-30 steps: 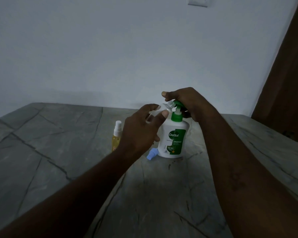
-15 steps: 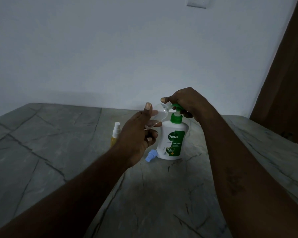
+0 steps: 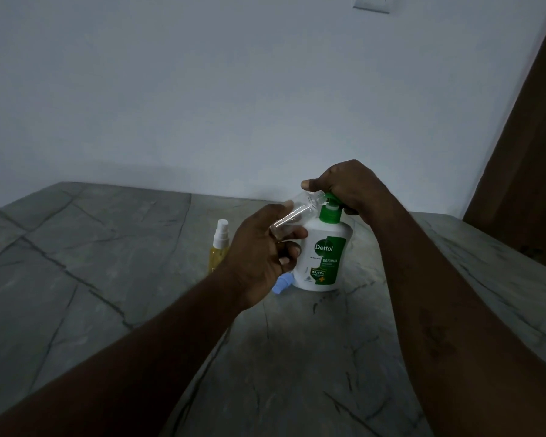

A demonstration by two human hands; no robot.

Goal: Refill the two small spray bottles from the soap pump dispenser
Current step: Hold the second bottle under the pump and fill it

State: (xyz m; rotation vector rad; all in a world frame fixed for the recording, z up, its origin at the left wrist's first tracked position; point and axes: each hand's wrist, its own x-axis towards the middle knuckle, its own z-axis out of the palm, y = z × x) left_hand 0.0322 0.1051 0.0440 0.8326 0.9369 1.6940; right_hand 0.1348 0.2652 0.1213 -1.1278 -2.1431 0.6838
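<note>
A white soap dispenser (image 3: 323,257) with a green pump stands on the grey stone table (image 3: 108,263). My right hand (image 3: 347,184) covers the green pump head, its fingers curled over it. My left hand (image 3: 259,250) holds a small clear spray bottle (image 3: 297,211), uncapped and tilted, with its open neck at the pump's nozzle. A second small spray bottle (image 3: 218,246), with yellow liquid and a white spray top, stands to the left of the dispenser. A light blue cap (image 3: 282,282) lies at the dispenser's foot.
A white wall (image 3: 234,89) rises right behind the table, with a switch plate (image 3: 371,3) at the top. A brown door or panel (image 3: 524,152) stands at the right. The table's right edge runs diagonally past my right forearm.
My left hand has tipped the clear bottle further over and brought its neck up against the pump nozzle. My right hand has stayed on the pump head.
</note>
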